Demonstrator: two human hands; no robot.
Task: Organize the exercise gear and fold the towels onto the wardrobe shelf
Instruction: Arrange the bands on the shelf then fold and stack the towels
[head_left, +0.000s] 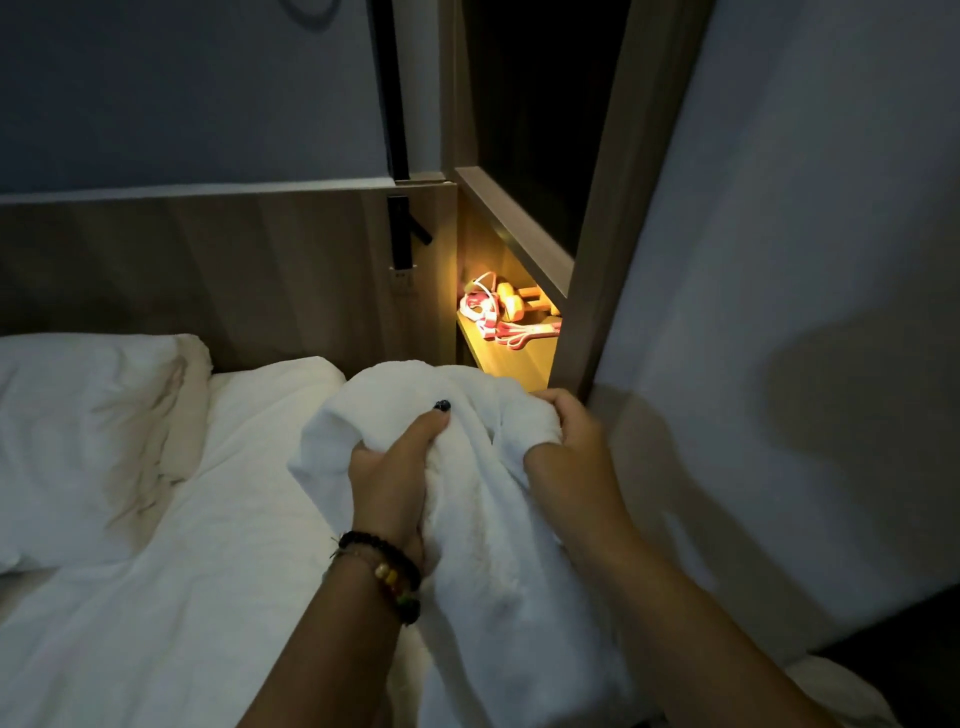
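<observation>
A bunched white towel (483, 499) is held up in front of me over the bed. My left hand (389, 467) grips its left side with the thumb on top. My right hand (569, 441) grips its upper right part, fingers curled into the cloth. Beyond the towel, a lit wardrobe shelf (514, 364) holds pink and white exercise bands (498, 322) and a small dumbbell (519, 304), both lying near the shelf's back.
The bed with a white sheet (182, 597) fills the lower left, and a white pillow (83, 441) lies at the far left. A wooden headboard (208, 270) stands behind. The open wardrobe door (779, 312) rises close on the right beside my right hand.
</observation>
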